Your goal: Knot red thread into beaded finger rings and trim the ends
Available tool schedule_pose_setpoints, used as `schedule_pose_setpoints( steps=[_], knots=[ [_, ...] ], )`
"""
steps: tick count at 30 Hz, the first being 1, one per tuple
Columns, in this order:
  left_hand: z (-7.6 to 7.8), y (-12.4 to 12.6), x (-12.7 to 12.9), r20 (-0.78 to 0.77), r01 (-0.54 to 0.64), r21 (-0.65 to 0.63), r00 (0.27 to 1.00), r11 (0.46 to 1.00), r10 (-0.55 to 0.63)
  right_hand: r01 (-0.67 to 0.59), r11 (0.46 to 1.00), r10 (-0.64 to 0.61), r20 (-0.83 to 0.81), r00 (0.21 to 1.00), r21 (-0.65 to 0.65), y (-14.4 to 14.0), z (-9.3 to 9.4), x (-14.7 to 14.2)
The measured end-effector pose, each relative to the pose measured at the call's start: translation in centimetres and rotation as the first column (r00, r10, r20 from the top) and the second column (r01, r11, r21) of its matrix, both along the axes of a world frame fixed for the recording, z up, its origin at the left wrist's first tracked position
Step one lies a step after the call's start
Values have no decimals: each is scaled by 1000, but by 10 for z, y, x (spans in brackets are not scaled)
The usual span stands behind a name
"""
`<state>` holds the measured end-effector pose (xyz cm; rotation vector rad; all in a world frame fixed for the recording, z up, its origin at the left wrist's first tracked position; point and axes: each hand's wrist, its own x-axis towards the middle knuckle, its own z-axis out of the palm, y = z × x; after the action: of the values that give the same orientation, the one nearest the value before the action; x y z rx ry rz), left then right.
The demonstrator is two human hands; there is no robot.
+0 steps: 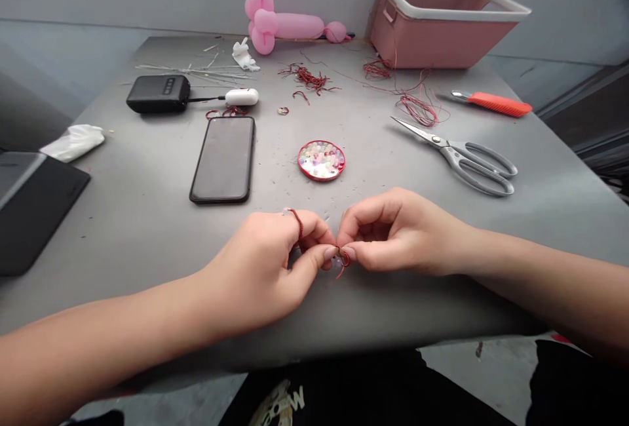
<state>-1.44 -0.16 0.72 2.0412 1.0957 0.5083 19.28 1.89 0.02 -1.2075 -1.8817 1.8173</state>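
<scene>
Red wire (343, 257) sits pinched between both hands at the near edge of the table (122, 216). Left hand (268, 265) and right hand (393, 232) meet fingertip to fingertip, each closed tight on it; the wire runs left-right, with a loop over the left forefinger.

The table (147, 216) looks like matt grey laminate, lightly scuffed and speckled, while the phone (223, 158) shows a glossy black glass face and the power bank (158, 94) a smooth dark plastic shell. The scissors (457, 154) have bright metal blades with satiny grey handles; the bin (437, 26) is matt pink plastic, and the balloon (287, 23) smooth rubbery pink. The red wire (343, 257), pinched between the left hand (268, 272) and right hand (393, 232), looks thin and shiny.
</scene>
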Motion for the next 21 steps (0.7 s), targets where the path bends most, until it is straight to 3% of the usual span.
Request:
schedule_pose_setpoints(
  steps=[4, 9, 11, 14, 16, 18, 21],
  knots=[
    [-1, 2, -1, 22, 17, -19, 1000, 1000, -17, -11, 999, 11, 0, 1000, 30, -1, 3, 1],
    [-3, 4, -1, 134, 77, -143, 989, 987, -57, -36, 998, 37, -11, 999, 54, -4, 7, 2],
    [0, 3, 0, 159, 101, -205, 985, 973, -69, -56, 987, 55, 10, 998, 150, -4, 8, 3],
    [6, 0, 1, 181, 173, -339, 977, 925, -116, -70, 904, 41, 79, 996, 421, 0, 6, 6],
    [9, -2, 1, 168, 195, -329, 975, 924, -146, -31, 873, -9, 80, 997, 486, 2, 5, 8],
    [8, 0, 1, 160, 96, -211, 985, 973, -63, 18, 918, -35, 36, 999, 396, 4, 5, 8],
    [4, 5, 0, 158, 0, -12, 987, 1000, 2, 7, 989, 1, -52, 999, 150, 5, 6, 6]
  ],
)
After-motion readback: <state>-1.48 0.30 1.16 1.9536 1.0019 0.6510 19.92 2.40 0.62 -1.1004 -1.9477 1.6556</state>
